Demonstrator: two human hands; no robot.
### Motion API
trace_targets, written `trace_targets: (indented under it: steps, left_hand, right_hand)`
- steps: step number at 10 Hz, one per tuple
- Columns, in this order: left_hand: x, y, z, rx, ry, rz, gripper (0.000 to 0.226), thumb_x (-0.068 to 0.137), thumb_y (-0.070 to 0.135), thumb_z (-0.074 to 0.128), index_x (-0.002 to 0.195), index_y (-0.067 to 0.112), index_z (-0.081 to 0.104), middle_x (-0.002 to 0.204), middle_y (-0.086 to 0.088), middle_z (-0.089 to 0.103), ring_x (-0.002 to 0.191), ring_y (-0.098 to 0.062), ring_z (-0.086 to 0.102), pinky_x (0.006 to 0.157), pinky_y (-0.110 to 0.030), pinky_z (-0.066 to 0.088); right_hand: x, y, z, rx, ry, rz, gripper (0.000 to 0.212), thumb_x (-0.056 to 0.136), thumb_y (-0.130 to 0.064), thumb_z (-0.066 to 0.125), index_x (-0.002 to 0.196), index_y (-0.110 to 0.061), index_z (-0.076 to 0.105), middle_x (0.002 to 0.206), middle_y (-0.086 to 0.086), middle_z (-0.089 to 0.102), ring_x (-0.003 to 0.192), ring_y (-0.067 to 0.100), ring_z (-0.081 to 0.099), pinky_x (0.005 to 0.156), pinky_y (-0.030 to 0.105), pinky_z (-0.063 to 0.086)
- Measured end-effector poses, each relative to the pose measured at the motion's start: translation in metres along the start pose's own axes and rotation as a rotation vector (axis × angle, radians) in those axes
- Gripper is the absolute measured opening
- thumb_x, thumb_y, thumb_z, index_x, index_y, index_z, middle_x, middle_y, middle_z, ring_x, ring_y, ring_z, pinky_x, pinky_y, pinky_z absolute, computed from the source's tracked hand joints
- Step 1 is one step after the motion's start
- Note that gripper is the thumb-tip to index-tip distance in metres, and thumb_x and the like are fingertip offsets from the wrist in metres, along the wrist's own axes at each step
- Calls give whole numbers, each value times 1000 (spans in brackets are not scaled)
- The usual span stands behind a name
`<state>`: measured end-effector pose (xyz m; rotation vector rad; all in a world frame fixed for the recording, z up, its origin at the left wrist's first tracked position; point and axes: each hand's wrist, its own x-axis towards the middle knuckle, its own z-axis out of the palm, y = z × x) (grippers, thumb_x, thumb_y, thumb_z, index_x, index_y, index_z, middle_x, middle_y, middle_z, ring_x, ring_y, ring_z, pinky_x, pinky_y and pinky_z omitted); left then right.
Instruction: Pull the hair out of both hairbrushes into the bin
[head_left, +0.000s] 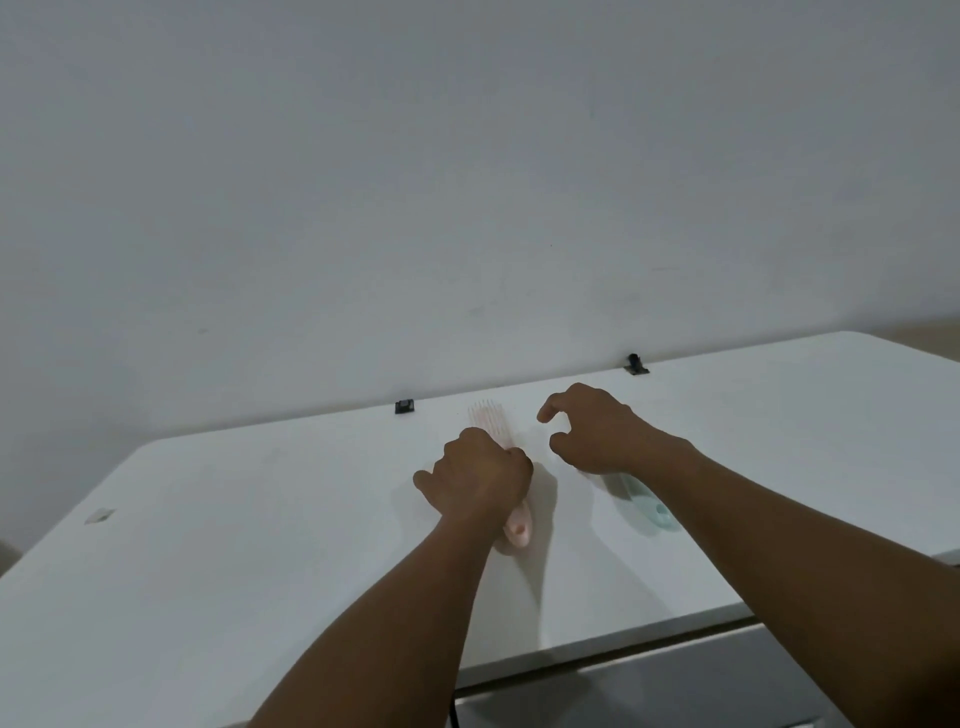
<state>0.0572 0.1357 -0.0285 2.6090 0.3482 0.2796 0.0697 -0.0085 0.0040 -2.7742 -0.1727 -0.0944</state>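
A pale pink hairbrush (517, 527) lies on the white table (260, 519), bristles up, its head pointing toward the wall. My left hand (475, 475) is closed around the middle of it; the bristle end and the handle tip stick out either side. A pale green hairbrush (641, 501) lies to the right, its head hidden under my right hand (592, 431). That hand hovers with fingers curled and apart, holding nothing. No hair is discernible on either brush. No bin is in view.
Two small black clips (404, 406) (635, 364) sit at the table's far edge against the grey wall. A small white tab (100, 515) lies near the left edge. A grey surface (675, 686) lies below the table's near edge.
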Motion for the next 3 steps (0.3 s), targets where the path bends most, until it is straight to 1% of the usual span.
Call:
trace_targets:
  steps: [1, 2, 3]
  left_hand:
    - [0, 3, -2, -7, -27, -5, 21, 84, 40, 53, 90, 21, 55, 78, 5, 48, 80, -25, 53, 88, -38, 34]
    - [-1, 5, -7, 7, -37, 3, 23, 83, 43, 53, 91, 21, 55, 82, 5, 51, 86, -25, 57, 89, -39, 34]
    - [-7, 8, -19, 48, -33, -6, 28, 82, 44, 52, 96, 21, 56, 79, 6, 49, 83, -25, 53, 88, -40, 31]
  right_hand:
    - [-2, 1, 1, -8, -7, -1, 40, 90, -23, 55, 130, -28, 59, 139, 0, 51, 128, 23, 49, 103, 40, 42]
    - [-8, 1, -5, -19, -12, -1, 40, 91, -23, 55, 130, -29, 59, 139, -1, 52, 127, 22, 50, 101, 39, 41]
    - [-16, -2, -19, 5, -7, 4, 40, 92, -23, 55, 132, -28, 58, 139, -1, 52, 126, 22, 50, 102, 37, 39]
